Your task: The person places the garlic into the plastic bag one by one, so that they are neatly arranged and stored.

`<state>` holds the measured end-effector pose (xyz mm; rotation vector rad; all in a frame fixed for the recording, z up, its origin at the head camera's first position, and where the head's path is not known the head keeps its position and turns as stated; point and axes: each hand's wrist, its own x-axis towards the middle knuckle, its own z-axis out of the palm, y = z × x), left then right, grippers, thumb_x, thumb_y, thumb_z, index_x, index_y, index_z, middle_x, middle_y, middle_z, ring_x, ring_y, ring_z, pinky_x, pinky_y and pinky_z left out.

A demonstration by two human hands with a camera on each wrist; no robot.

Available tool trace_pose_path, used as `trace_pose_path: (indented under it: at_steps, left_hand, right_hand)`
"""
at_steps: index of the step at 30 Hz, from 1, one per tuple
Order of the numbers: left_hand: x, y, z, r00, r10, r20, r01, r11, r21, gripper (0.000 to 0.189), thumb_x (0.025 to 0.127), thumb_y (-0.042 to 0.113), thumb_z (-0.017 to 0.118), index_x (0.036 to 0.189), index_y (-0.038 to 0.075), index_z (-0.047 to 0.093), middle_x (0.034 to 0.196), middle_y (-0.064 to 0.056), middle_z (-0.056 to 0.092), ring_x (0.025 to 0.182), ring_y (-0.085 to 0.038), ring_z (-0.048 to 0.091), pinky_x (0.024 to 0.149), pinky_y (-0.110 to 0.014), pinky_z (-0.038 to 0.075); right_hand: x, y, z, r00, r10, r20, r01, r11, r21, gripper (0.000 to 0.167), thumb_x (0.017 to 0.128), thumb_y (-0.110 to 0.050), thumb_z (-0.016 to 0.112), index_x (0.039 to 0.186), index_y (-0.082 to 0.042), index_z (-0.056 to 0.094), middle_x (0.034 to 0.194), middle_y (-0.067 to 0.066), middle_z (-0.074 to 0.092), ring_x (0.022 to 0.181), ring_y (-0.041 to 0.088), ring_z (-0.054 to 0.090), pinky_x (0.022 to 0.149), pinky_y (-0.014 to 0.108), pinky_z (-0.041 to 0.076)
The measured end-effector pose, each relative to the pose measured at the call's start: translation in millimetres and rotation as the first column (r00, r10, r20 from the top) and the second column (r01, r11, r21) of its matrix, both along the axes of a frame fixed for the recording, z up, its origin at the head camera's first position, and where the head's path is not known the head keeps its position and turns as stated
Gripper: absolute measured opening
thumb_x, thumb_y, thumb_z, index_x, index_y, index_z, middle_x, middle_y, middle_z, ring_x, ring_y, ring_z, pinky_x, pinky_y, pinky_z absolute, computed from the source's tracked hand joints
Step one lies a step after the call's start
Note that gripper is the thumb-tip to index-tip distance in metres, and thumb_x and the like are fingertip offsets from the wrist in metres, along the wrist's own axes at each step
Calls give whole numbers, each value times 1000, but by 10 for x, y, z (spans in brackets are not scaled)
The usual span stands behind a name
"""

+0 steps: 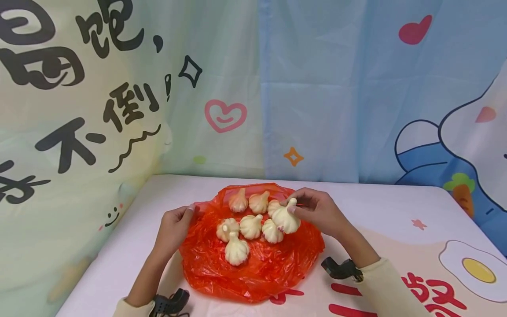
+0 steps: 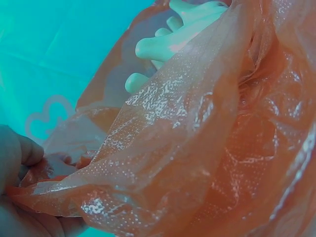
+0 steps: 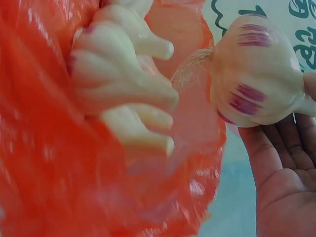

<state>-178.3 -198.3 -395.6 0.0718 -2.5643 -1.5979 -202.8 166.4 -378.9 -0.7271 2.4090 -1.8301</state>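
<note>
A red plastic bag (image 1: pixel 253 284) lies spread on the table, with several garlic bulbs (image 1: pixel 236 252) clustered on it. My left hand (image 1: pixel 174 226) pinches the bag's left edge between thumb and fingers; the left wrist view shows the film (image 2: pixel 163 163) drawn up from that grip, partly covering the bulbs' pale stems (image 2: pixel 158 47). At the bag's right side, my right hand (image 1: pixel 318 211) holds one garlic bulb (image 1: pixel 286 220) by its stem end, raised over the others. Purple streaks and a tuft of roots show on this held bulb (image 3: pixel 256 74) in the right wrist view.
The white table (image 1: pixel 368 204) has a printed cover with a fried egg (image 1: pixel 475 270) and red lettering at the right. A printed curtain (image 1: pixel 309 88) hangs behind it. Black wrist cameras (image 1: pixel 341 267) sit at both cuffs.
</note>
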Motion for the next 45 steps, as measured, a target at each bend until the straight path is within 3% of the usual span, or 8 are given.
trace_pose_path:
  at_steps: [8,17,23,29,45]
  left_hand:
    - [-4,6,-11,1000,5,13,-5,1000,0,43,104,34,45,105,0,72,101,-12,71,90,-25,63,82,-35,55]
    - [3,12,5,1000,9,23,-9,1000,3,44,104,35,45,95,2,72,93,-11,70,84,-26,58,73,-27,54]
    - [-3,11,10,1000,-3,5,3,1000,-6,44,104,35,46,93,1,72,90,-12,69,81,-26,57,70,-26,53]
    - [-11,10,13,1000,-7,-7,7,1000,-14,43,104,34,46,94,2,73,94,-11,70,83,-26,58,73,-27,53]
    - [-9,-7,-16,1000,-11,-4,11,1000,-8,42,104,35,46,103,2,73,96,-11,71,84,-26,61,74,-28,55]
  right_hand:
    - [-16,-218,-133,994,104,31,-104,995,-6,15,90,-6,69,104,-2,65,104,11,67,96,26,64,78,34,56]
    - [-6,-411,-242,980,193,53,-191,981,-44,18,89,-9,70,105,-2,66,106,12,68,98,26,64,78,35,56]
    - [16,-527,-341,952,282,117,-276,959,-66,17,90,-5,68,107,0,65,106,13,69,96,26,66,80,35,55]
    - [7,-608,-384,945,299,134,-297,954,-39,15,90,-4,67,105,-2,65,103,10,69,95,25,65,82,34,55]
    - [16,-651,-565,920,357,161,-347,934,-87,16,90,0,66,107,1,64,107,15,67,101,27,64,87,33,52]
